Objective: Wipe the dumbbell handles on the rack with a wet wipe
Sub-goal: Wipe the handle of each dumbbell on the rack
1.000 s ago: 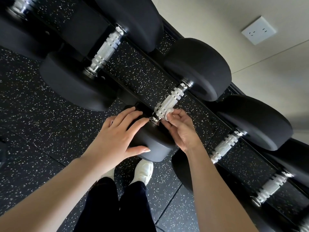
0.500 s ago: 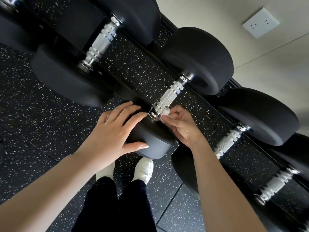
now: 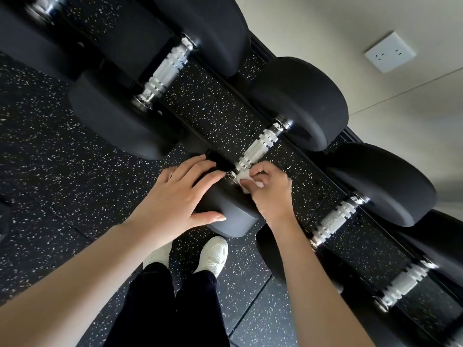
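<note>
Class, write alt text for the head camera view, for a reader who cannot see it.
A person's right hand pinches a white wet wipe against the near end of a chrome dumbbell handle, while the left hand rests flat on that dumbbell's black near head. More dumbbells sit on the rack to either side.

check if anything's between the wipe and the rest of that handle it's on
Nothing visible is. The right hand pinches the wet wipe at the near end of the handle, whose chrome beyond is bare. The left hand rests on the near weight head.
</note>
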`<state>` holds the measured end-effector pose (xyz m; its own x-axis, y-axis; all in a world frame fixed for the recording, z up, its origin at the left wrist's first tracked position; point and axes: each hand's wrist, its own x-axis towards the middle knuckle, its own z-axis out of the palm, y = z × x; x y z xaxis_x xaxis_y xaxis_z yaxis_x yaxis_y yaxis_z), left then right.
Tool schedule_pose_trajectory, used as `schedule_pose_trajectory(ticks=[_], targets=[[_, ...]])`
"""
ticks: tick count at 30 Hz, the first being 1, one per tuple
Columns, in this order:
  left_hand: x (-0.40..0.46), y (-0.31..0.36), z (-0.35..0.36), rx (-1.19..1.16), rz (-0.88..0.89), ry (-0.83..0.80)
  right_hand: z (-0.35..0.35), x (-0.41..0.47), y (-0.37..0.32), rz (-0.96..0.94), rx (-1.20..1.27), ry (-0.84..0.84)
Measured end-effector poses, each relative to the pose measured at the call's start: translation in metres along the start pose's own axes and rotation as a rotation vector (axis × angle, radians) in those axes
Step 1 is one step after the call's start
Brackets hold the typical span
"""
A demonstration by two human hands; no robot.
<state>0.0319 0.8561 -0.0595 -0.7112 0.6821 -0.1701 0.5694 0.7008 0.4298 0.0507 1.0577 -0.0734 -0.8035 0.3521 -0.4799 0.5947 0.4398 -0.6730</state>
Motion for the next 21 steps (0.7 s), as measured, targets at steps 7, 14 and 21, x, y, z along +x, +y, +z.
schedule_pose_trajectory(ticks=[7, 14, 21], targets=[[0.000, -0.002, 0.001, -0.004, 0.002, -0.008, 0.010, -0.007, -0.022, -0.274, -0.203, 0.117], [0.000, -0.002, 0.000, -0.027, 0.001, -0.005, 0.017, 0.003, -0.048, -0.290, -0.591, -0.006], [0.000, -0.002, 0.000, -0.043, -0.005, 0.019, 0.010, 0.000, -0.053, -0.229, -0.755, -0.091]])
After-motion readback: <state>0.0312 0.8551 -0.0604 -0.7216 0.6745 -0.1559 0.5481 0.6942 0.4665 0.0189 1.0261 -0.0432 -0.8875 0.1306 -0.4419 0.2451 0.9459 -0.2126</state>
